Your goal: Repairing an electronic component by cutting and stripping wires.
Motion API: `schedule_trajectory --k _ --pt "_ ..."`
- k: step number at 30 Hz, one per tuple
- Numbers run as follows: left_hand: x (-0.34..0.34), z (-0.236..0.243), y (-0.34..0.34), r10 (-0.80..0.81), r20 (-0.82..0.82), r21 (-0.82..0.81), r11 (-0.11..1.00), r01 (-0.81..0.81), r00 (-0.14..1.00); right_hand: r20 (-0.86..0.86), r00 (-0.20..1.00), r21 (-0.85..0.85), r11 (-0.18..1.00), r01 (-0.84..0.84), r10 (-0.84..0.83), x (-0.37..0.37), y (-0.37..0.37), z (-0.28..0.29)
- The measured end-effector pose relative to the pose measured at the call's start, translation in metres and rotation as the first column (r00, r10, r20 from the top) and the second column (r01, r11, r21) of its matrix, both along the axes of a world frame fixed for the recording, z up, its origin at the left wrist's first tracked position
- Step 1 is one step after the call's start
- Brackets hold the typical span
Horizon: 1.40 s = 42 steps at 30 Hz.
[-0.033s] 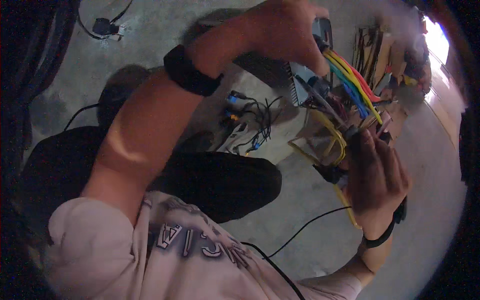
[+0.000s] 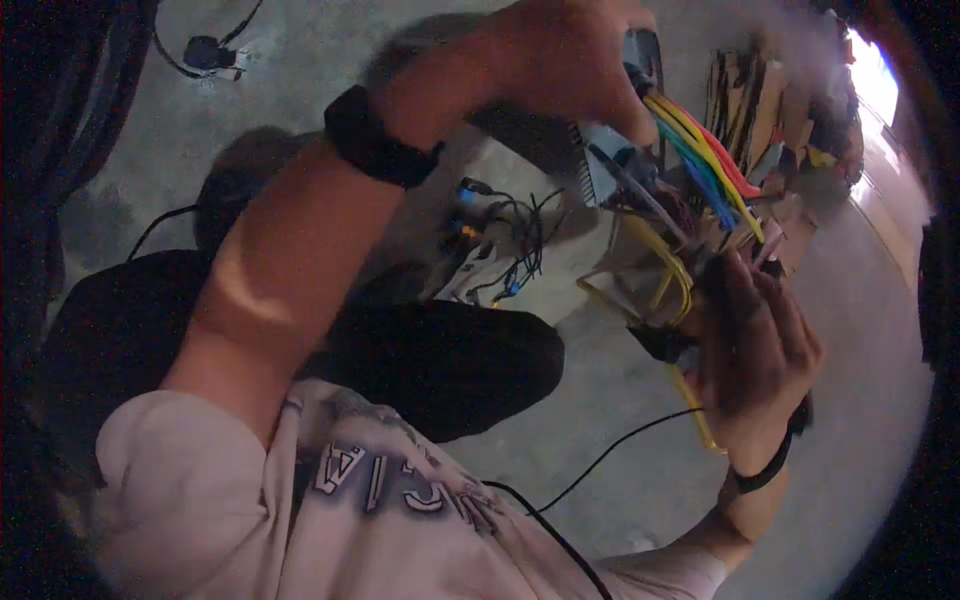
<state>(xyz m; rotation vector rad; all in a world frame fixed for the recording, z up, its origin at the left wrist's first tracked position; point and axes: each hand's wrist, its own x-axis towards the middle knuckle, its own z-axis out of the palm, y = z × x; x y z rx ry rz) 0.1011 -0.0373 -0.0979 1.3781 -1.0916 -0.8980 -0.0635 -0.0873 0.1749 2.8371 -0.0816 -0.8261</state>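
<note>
My left hand [image 2: 575, 75] is closed on a grey metal electronic module [image 2: 605, 175] with a finned edge, held up at the top centre. Red, yellow, green and blue wires [image 2: 705, 150] run from it down to the right. Lower right, my right hand [image 2: 760, 350] has its fingers curled round the dark handle of a screwdriver-like tool, partly hidden, whose slim shaft [image 2: 655, 205] reaches up toward the module. Yellow cables [image 2: 680, 290] and a dark piece [image 2: 655, 340] hang beside that hand, their ends hard to make out.
Black cables with blue and orange connectors [image 2: 500, 230] lie on the concrete floor [image 2: 120, 170] between my arms. Stacked torn cardboard [image 2: 760, 90] is at the upper right. A small black object with a strap [image 2: 210, 55] lies upper left. My dark-clothed legs are below the cables.
My left hand and the module have shifted very slightly upward. My right hand and the tool's shaft have moved a little, with slight blur; the rest looks the same.
</note>
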Motion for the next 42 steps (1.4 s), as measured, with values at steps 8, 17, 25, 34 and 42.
schedule_trajectory --k 8,17,25,34,42 --pt "-0.008 0.013 0.016 0.096 0.105 -0.055 0.994 -0.09 0.99 0.025 0.884 0.145 0.876 0.459 -0.467 0.012 -0.001 -0.001" --pt "-0.01 -0.002 0.0 0.067 0.046 -0.067 0.996 -0.064 0.997 -0.098 0.918 -0.175 0.901 -0.396 0.384 -0.001 -0.007 0.009" --pt "-0.008 -0.002 -0.004 0.073 0.005 -0.013 0.997 -0.072 0.997 -0.018 0.985 0.071 0.983 0.172 -0.171 0.007 -0.003 0.002" --pt "-0.006 -0.006 0.001 0.219 0.052 -0.092 0.973 -0.214 0.974 -0.027 0.922 0.133 0.912 0.387 -0.387 0.025 0.002 0.005" --pt "-0.004 0.001 -0.003 0.102 -0.002 -0.148 0.984 -0.101 0.995 -0.074 0.93 -0.151 0.918 -0.367 0.36 0.017 -0.004 0.018"
